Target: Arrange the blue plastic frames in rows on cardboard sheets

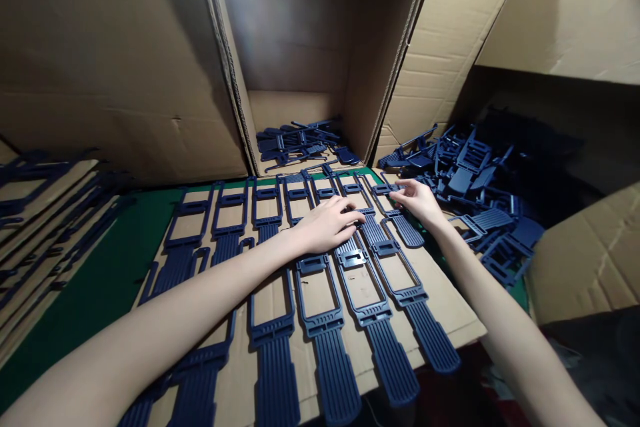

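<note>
Two rows of dark blue plastic frames, each with a ribbed tongue, lie on a cardboard sheet. My left hand rests over the middle of the rows. Its fingers are spread, with the fingertips on or just above the ribbed tongues between the rows, and the palm hides parts of several frames. My right hand is at the far right end of the back row, with thumb and forefinger pinched at the edge of a plastic frame. In front of my left hand lies another plastic frame, flat on the cardboard.
A cardboard box at the back holds a loose heap of blue parts. A larger tangled pile sits at the right among cardboard walls. At left, stacked cardboard sheets carry more frames, beside a green tabletop.
</note>
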Demonstrator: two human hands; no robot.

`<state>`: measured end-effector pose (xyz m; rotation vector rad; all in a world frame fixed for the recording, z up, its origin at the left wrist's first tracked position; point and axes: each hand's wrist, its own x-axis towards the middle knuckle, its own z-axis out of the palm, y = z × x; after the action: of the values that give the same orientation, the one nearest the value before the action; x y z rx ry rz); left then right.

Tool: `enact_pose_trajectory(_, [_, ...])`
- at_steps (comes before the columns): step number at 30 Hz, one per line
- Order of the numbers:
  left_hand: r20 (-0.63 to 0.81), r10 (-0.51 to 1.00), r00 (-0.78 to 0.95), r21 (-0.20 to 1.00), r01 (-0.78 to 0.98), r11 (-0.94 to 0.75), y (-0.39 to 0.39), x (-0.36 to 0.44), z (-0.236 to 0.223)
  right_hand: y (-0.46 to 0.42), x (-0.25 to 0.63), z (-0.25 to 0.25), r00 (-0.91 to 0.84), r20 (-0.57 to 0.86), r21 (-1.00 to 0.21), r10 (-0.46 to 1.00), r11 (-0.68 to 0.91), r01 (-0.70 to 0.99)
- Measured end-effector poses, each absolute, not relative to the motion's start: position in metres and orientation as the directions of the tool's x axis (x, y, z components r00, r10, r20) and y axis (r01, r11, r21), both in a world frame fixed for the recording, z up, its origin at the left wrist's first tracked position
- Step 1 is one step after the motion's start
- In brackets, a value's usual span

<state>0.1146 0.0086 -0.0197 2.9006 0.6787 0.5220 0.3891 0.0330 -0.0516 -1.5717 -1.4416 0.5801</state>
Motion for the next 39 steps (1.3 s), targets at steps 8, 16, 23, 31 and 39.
enact_pose_trajectory(8, [0.311, 0.450, 0.837, 0.179, 0.414, -0.893, 0.008, 0.115, -0.020, 0.034, 0.391, -0.052, 0.194, 0.254, -0.817, 0.947, 0.103, 0.567])
enact_pose_trajectory(16, [0.309, 0.452, 0.837, 0.172, 0.418, -0.892, 0.008, 0.115, -0.020, 0.037, 0.390, -0.056, 0.207, 0.305, -0.826, 0.930, 0.150, 0.543])
enact_pose_trajectory(23, [0.307, 0.456, 0.835, 0.179, 0.420, -0.890, 0.008, 0.115, -0.020, 0.038, 0.389, -0.056, 0.168, 0.327, -0.828, 0.930, 0.197, 0.525])
enact_pose_trajectory(31, [0.310, 0.453, 0.836, 0.183, 0.415, -0.891, 0.007, 0.115, -0.020, 0.031, 0.409, -0.044, 0.090, 0.522, -0.360, 0.848, 0.124, 0.925])
enact_pose_trajectory(39, [0.318, 0.450, 0.834, 0.197, 0.406, -0.892, 0.008, 0.115, -0.021, 0.039, 0.407, -0.068, -0.057, 0.439, 0.062, 0.897, 0.033, 0.998])
